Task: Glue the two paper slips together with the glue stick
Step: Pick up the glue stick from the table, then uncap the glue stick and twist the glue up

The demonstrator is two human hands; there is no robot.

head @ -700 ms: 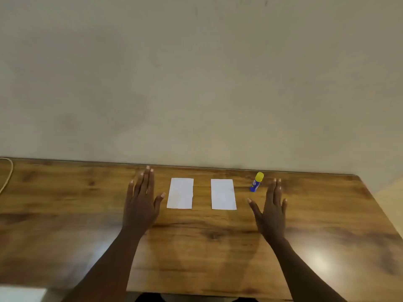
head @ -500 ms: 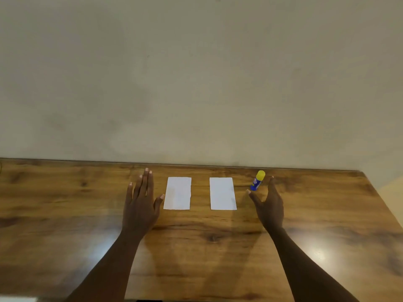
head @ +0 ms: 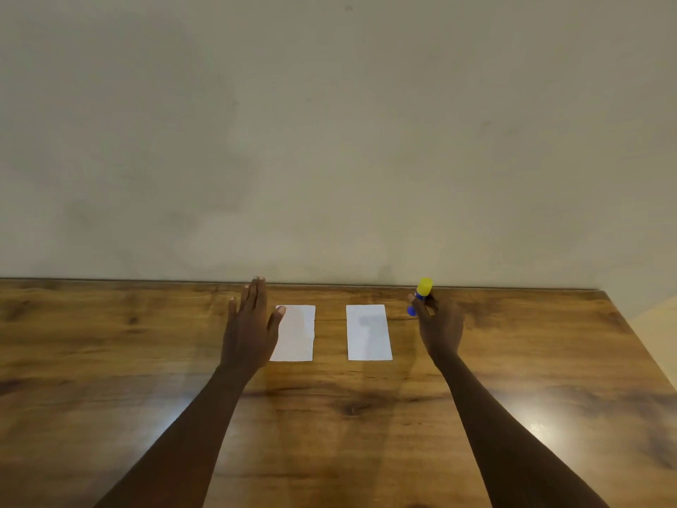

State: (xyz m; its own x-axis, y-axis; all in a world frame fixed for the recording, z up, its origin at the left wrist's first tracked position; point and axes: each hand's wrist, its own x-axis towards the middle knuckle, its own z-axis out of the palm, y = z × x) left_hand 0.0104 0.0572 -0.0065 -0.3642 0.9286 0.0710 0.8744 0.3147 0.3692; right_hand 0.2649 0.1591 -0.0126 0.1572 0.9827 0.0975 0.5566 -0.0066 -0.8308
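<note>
Our brown wooden table point(head: 110, 361) sits by a plain wall point(head: 329, 122). Our right hand point(head: 439, 330) wraps its fingers round the glue stick point(head: 421, 295). Our left hand point(head: 249, 328) is flat, fingers straight, covering the left paper slip point(head: 296, 333) edge. Beside it lies the right paper slip point(head: 368, 333).

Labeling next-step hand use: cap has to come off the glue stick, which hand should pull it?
Left. The right hand is already closed around the glue stick, yellow cap pointing away. The left hand is open and empty beside the left slip, so it is probably free to reach over.
</note>
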